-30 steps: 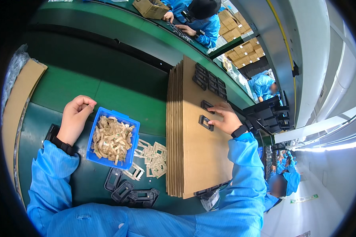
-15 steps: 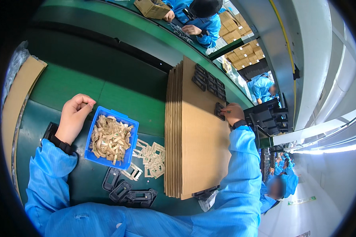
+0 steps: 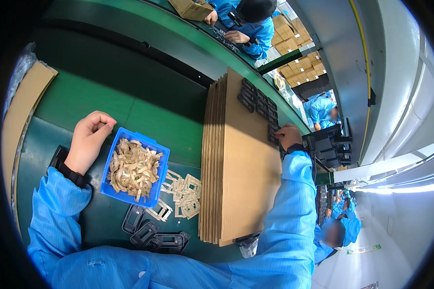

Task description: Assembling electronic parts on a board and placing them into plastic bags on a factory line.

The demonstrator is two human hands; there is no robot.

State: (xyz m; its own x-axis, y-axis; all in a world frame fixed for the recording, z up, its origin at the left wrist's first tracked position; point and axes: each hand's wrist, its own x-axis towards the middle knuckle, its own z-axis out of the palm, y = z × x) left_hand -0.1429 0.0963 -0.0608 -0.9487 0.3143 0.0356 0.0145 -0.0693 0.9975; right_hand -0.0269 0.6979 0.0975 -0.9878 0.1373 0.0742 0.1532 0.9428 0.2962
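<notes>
My right hand is at the far right edge of the cardboard stack, fingers closed on a black plastic frame. That frame lies against the end of the rows of similar black frames on the top sheet. My left hand is held beside the blue bin, thumb and forefinger pinched together; whether anything tiny is between them cannot be seen. Thin beige strips heap up inside the bin. Flat beige cut-out sheets lie between the bin and the cardboard, and several black frames rest near my body.
The stack of cardboard sheets stands on the green work surface. At the left is a cardboard edge with clear plastic. Black trays are beyond my right hand. A co-worker in blue works across the line.
My right hand has moved the black frame slightly farther off, up against the others in the rows. My left hand has stayed pinched by the bin.
</notes>
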